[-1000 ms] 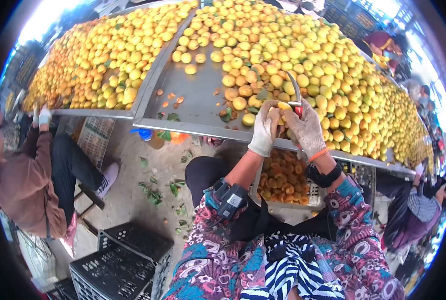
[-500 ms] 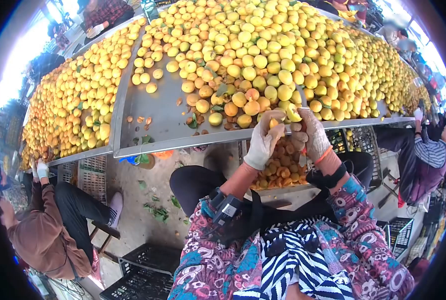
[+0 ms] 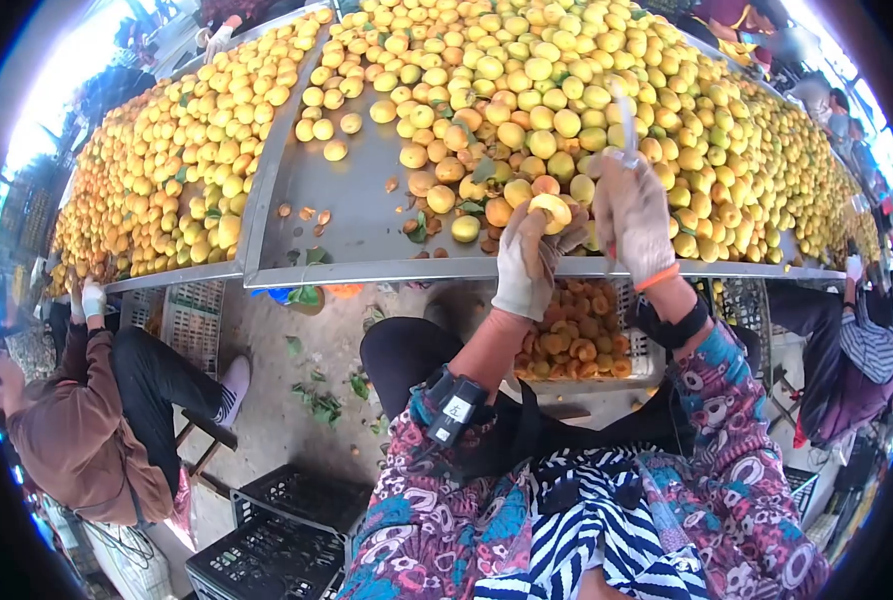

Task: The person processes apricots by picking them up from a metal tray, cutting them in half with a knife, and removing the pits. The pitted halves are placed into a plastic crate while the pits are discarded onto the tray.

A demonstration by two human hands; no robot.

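My left hand (image 3: pixel 528 262), in a pale glove, is closed round a cut yellow fruit (image 3: pixel 550 212) at the table's front edge. Just to its right, my right hand (image 3: pixel 634 212), also gloved, grips a small knife (image 3: pixel 624 118) whose blurred blade points up and away. A big heap of yellow-orange fruit (image 3: pixel 526 70) lies behind both hands on the metal table (image 3: pixel 336 215). Below my hands, a crate (image 3: pixel 643 352) holds many fruit halves (image 3: pixel 574 330).
A metal divider (image 3: pixel 284 130) splits the table at left. A person in brown (image 3: pixel 86 430) sits at left, another in stripes (image 3: pixel 866 340) at right. Black crates (image 3: pixel 266 550) stand on the floor at lower left, near scattered leaves (image 3: pixel 318 403).
My hands have moved apart; the right one has risen with the knife, whose blade now points up. A cut face of the fruit now shows in my left hand. The view has shifted slightly.
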